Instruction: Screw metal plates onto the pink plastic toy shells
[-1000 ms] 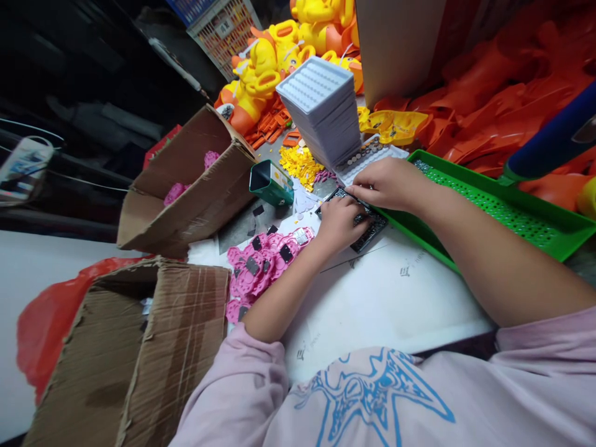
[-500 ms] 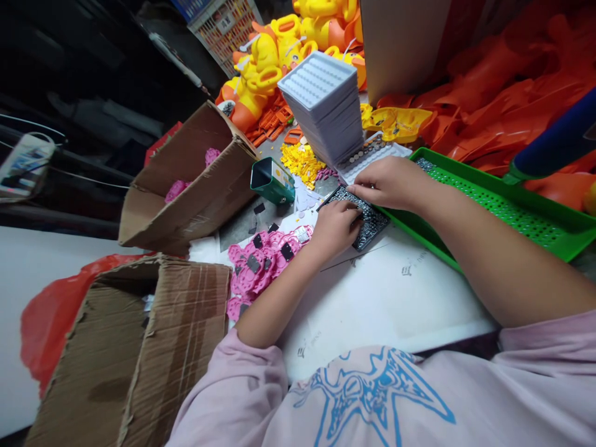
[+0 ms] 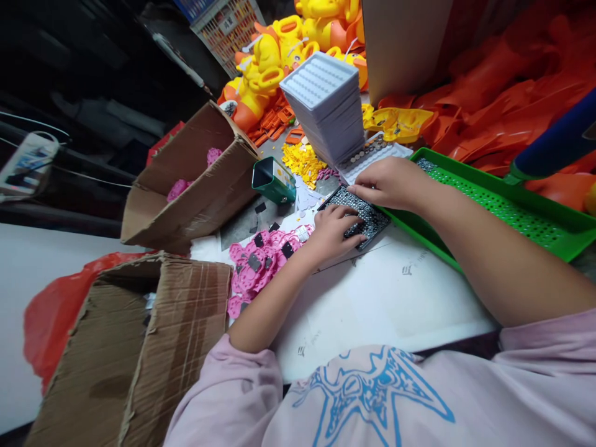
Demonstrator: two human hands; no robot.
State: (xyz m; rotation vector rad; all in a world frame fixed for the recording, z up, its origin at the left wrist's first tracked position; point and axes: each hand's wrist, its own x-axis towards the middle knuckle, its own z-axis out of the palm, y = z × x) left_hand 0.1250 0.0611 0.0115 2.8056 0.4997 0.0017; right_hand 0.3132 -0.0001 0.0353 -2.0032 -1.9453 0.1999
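A shallow black tray [image 3: 375, 227] full of small shiny metallic pieces, too small to name, lies on the white sheet before me. My left hand [image 3: 336, 234] is open, palm down, its fingers spread over the near left part of these pieces. With bent fingers, my right hand [image 3: 388, 181] grips the tray's far edge between thumb and fingertips; the fingertips are partly hidden. Just beyond the right hand sits a white ridged tray [image 3: 395, 151] with round silvery discs along one side. Beside the left forearm is a heap of pink plastic parts [image 3: 254, 264] with dark squares on them.
A tall stack of white trays [image 3: 326, 112] stands behind. To the right is a green perforated basket [image 3: 512, 211]. A dark green square tin [image 3: 274, 180], yellow pieces [image 3: 302, 162] and cardboard boxes [image 3: 186, 186] are on the left. Orange sheets [image 3: 503, 87] fill the back right.
My left hand's fingers have spread out from a curled pose over the metallic pieces. My right hand stays at the tray's edge.
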